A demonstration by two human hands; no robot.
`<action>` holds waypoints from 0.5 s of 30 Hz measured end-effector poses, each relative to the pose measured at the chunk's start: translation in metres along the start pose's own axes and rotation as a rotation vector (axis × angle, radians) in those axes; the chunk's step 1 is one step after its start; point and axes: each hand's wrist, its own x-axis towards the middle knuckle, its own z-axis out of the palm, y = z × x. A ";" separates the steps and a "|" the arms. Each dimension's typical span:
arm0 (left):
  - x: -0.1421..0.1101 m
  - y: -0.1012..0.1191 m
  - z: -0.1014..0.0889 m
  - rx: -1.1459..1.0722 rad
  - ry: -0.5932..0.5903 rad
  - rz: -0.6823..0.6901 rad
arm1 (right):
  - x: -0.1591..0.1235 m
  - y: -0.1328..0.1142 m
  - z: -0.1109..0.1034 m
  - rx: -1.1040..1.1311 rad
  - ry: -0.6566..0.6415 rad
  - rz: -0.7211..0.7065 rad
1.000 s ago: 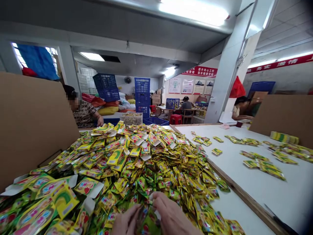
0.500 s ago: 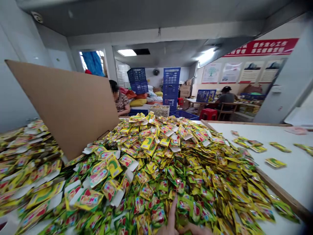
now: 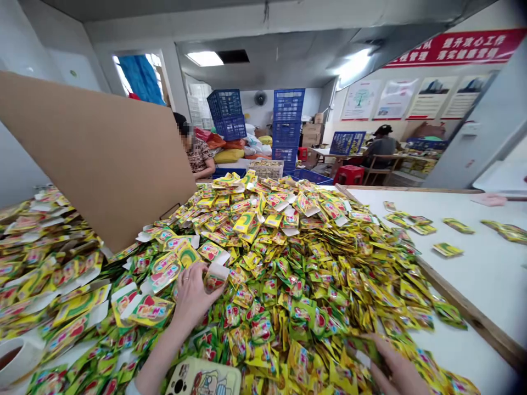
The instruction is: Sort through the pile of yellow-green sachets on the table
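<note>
Since the earlier frame, your left hand reached forward and pinched a carton; your right hand lay spread on sachets.

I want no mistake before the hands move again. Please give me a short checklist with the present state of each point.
1. Left hand grips small yellow-green flat carton: ok.
2. Right hand rests on heap of yellow-green foil sachets: ok.
3. Right hand holds a sachet: cannot tell.
4. Brown cardboard sheet stands apart from both hands: ok.
5. Phone in cartoon case lies close to left forearm: not ok.
</note>
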 end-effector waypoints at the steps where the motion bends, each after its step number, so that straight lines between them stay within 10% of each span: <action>1: -0.002 0.009 0.000 -0.069 -0.002 0.022 | 0.001 -0.010 -0.004 0.124 0.016 0.074; 4: -0.015 0.048 0.001 -0.504 -0.160 0.029 | 0.001 -0.046 -0.008 0.568 -0.078 0.281; 8: -0.051 0.103 0.012 -1.159 -0.733 -0.229 | 0.006 -0.100 -0.008 0.943 -0.049 0.371; 11: -0.078 0.131 0.022 -1.303 -1.097 -0.276 | 0.015 -0.128 -0.007 0.987 -0.031 0.198; 15: -0.101 0.142 0.038 -1.315 -1.111 -0.339 | 0.025 -0.140 -0.002 0.692 -0.068 -0.085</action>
